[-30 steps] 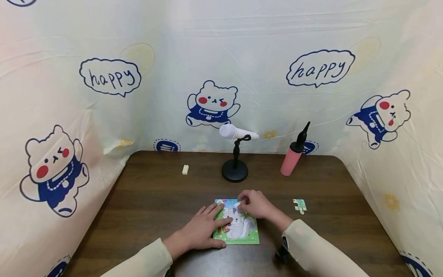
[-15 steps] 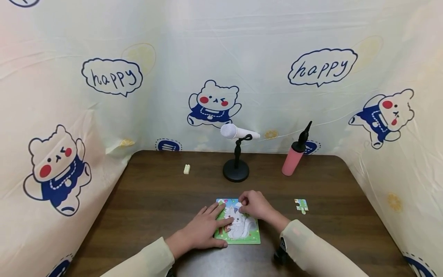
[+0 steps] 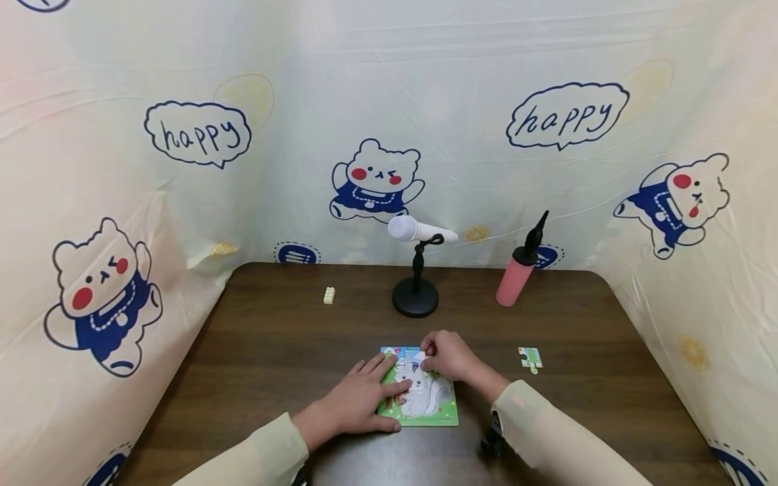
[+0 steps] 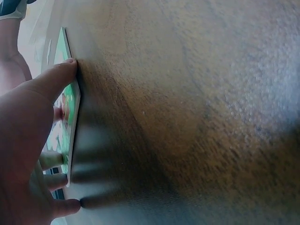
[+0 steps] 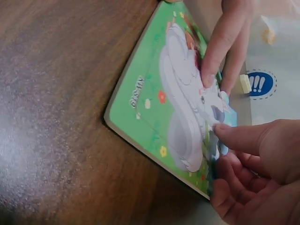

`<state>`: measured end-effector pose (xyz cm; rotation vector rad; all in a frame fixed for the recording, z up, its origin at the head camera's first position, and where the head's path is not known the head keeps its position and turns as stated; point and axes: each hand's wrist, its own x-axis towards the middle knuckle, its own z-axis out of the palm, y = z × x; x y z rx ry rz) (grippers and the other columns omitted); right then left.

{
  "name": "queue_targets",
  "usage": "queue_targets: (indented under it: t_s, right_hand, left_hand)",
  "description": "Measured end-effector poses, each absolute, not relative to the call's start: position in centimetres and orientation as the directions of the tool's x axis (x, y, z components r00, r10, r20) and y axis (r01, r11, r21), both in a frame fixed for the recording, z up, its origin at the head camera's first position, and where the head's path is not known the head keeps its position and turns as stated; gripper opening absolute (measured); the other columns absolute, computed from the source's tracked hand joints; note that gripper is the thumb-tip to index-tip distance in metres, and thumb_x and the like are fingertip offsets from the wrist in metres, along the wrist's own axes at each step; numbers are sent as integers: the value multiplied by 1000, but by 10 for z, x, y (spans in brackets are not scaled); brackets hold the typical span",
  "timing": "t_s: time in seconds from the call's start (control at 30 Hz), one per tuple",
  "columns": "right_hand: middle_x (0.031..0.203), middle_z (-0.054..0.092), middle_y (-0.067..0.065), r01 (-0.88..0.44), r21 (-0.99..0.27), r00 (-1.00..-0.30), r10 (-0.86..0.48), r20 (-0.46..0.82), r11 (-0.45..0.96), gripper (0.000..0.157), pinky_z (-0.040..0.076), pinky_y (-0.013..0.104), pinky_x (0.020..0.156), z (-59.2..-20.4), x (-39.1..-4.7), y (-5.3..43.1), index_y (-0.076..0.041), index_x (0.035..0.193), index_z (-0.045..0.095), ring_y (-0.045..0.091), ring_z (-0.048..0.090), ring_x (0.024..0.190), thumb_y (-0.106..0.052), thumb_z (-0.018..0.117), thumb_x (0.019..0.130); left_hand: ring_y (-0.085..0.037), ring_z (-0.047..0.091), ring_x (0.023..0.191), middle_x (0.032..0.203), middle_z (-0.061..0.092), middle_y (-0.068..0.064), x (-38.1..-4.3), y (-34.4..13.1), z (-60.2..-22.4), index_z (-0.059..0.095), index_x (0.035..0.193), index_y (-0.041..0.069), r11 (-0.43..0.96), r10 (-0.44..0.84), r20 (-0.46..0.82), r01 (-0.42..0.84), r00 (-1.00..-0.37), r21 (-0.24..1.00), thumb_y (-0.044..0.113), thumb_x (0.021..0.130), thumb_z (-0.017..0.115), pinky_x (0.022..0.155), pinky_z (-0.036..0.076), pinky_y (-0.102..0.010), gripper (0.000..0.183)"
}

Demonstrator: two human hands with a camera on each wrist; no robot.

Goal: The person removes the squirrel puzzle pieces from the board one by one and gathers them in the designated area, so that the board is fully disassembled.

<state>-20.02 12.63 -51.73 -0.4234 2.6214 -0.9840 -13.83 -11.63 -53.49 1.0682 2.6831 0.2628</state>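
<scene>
A square jigsaw puzzle board [image 3: 446, 413] with a green border and a white squirrel picture lies on the table. My left hand [image 3: 358, 403] is spread over its left side, fingers extended. In the left wrist view the thumb [image 4: 63, 70] rests on the board's edge and the fingers reach across its side. My right hand [image 3: 452, 358] is at the board's upper right corner. There its thumb and fingers pinch a small puzzle piece [image 5: 223, 149] in blue and white, mostly hidden by the fingers. Another puzzle piece [image 3: 531, 359], green and blue, lies apart to the right.
Behind the board stands a white microphone [image 3: 419, 230] on a black stand [image 3: 416, 298]. A pink pump [image 3: 512, 283] with a black nozzle is at the back right, and a cream toy brick [image 3: 329, 295] at the back left. Printed cloth [image 3: 377, 61] surrounds the brown table [image 3: 273, 337].
The head view has shifted a little. Both hands stay at the same places on the board, the right still pinching at the upper right corner.
</scene>
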Motion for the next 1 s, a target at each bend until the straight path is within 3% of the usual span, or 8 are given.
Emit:
queue_targets:
  t_s: [0.17,0.57,1.0]
  right_hand:
    - [82,65,-1,-177,-695,-910,-384,-153,696,9,50,30,67,-520,-203,129,-8,96,71,13,58,75,-8,79,90]
    - [85,71,-4,-218,-757,-905,-418,-80,616,7,53,29,72,-512,-209,145,-14,99,79,11,62,79,-13,77,92]
    - [90,70,0,-167,-727,-920,-370,-128,666,7,52,31,73,-495,-221,225,-15,101,77,18,60,81,-18,75,95]
  left_hand:
    - [-39,25,155,169,27,-13,-136,-117,-532,41,155,44,721,688,-168,641,-706,263,76,89,58,111,35,-68,75]
    - [-39,24,155,169,27,-13,-135,-116,-527,42,155,43,731,678,-186,628,-711,265,73,90,60,112,34,-68,75]
    - [-39,23,155,170,25,-12,-136,-115,-531,40,156,43,728,682,-182,635,-708,259,74,90,59,114,33,-67,75]
